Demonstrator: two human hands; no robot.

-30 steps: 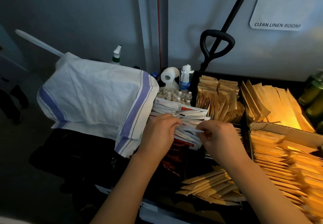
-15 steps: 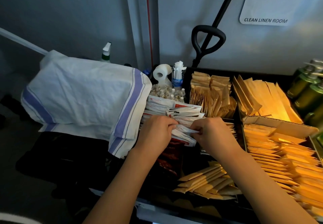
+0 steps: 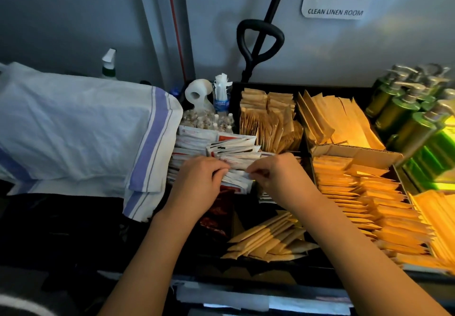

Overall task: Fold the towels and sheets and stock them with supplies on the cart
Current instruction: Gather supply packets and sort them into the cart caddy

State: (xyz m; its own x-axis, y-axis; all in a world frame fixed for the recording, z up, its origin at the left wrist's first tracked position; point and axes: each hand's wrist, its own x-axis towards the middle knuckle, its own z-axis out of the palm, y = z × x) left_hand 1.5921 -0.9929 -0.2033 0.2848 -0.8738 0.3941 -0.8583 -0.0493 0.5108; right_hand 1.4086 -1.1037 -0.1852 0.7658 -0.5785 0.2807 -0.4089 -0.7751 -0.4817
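Right now both hands work the white packets (image 3: 234, 158) in the cart tray (image 3: 236, 89): the left hand (image 3: 197, 182) and the right hand (image 3: 278, 175) each pinch packets between curled fingers. Just left of the left grip lies the folded striped towel (image 3: 81, 133); right of the right grip sit rows of tan sachets (image 3: 357, 192).
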